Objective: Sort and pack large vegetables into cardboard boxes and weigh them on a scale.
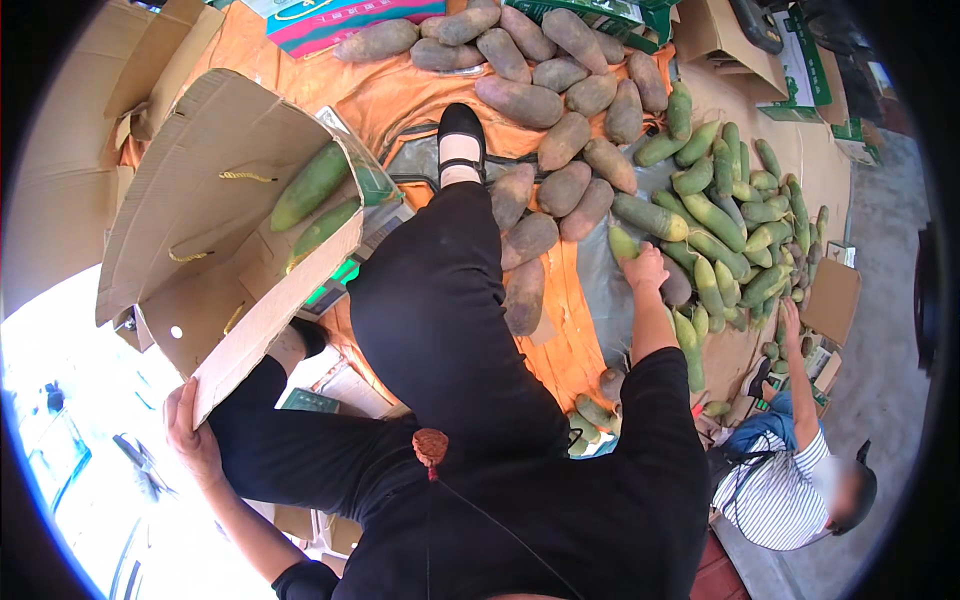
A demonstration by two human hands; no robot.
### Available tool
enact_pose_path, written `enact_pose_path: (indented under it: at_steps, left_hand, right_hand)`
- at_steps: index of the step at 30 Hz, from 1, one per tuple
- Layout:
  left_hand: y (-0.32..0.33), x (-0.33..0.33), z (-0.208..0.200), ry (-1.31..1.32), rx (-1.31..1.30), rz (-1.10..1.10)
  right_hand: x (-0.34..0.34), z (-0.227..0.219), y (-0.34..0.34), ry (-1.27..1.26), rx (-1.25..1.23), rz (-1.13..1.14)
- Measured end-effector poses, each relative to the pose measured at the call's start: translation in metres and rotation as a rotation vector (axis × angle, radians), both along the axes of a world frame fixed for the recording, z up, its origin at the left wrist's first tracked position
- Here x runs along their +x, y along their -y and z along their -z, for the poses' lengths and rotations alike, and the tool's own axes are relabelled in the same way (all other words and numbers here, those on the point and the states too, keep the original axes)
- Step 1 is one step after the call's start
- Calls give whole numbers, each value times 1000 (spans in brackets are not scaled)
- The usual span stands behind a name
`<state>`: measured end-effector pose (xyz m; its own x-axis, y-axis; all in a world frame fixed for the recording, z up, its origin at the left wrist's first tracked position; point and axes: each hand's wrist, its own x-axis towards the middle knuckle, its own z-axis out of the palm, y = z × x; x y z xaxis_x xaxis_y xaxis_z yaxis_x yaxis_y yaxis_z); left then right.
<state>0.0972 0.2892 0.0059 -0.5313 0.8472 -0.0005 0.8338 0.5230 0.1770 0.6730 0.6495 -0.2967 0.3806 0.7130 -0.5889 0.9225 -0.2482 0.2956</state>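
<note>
My left hand [192, 432] is closed on the edge of a cardboard box flap [285, 310]. Inside that open cardboard box [185, 315], tilted beside my leg, lie long green radishes [312, 187]; yellow cord handles show on its wall. On the right, my right hand [645, 268] has its fingers wrapped around a pale-tipped green radish [621, 243]. This hand is at the near left edge of a large heap of green radishes [715, 215]. Just beyond it lie several thick, reddish-brown root vegetables [585, 208].
An orange sheet [572, 310] lies under the roots. A pink and blue carton [340, 25] and an open brown box [725, 45] stand at the far side. To the right, another person in a striped shirt [770, 490] reaches toward the heap. My shoe [461, 130] rests among the roots.
</note>
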Motion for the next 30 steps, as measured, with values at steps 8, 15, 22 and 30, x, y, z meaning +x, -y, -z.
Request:
enact_pose_path:
  at_steps: [8,15,22,30]
  left_hand:
    - [-4,4,-6,1,-16,-12]
    - [-17,9,-12,-45,-24,27]
    - [-19,10,-19,-125,-29,61]
    - [-11,7,-19,-188,-21,87]
  right_hand:
    - [-31,3,32,-70,93,-99]
    - [-44,31,70,68,-46,-302]
    - [-30,11,62,-545,81,-76]
    - [-134,-125,-1,-1273,328,-26]
